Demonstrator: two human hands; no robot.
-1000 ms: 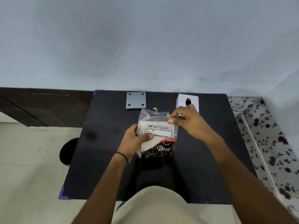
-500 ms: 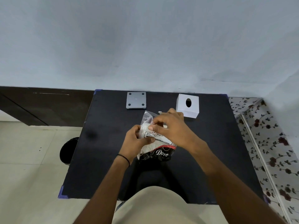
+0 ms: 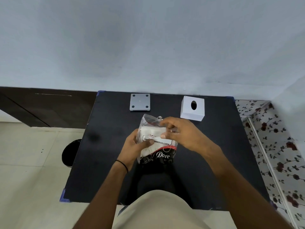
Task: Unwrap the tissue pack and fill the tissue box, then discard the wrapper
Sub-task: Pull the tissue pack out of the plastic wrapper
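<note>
Plastic crinkles between both my hands: the tissue pack (image 3: pixel 155 142) is held up just above the black desk (image 3: pixel 105 146), near its middle. My left hand (image 3: pixel 134 150) grips the pack's left edge, thumb pressed across the printed label, fingers wrapped behind it. My right hand (image 3: pixel 179 134) is at the top right of the pack, its fingers (image 3: pixel 165 123) pinched narrow on the clear wrapper (image 3: pixel 149 119), which stands loose and empty above the white stack of tissues. I judge I am only at the start: the wrapper looks opened or slack at the top, though I cannot tell whether it is torn, and the tissues all sit inside it. Left to do, as I see it: pull the stack free, load it, then bin the wrapper.

At the desk's far edge, well apart from my hands, the white tissue box (image 3: pixel 192 109) sits with its oval slot showing, and a grey square plate (image 3: pixel 140 102) with four dark dots lies to its left; it may be the box's base. A pale blue-grey wall (image 3: pixel 148 43) rises behind. Cream floor tiles (image 3: pixel 29 154) lie on my left, with a round black bin (image 3: pixel 70 153) just beside the desk. On my right is a flower-patterned surface (image 3: pixel 279 146).
</note>
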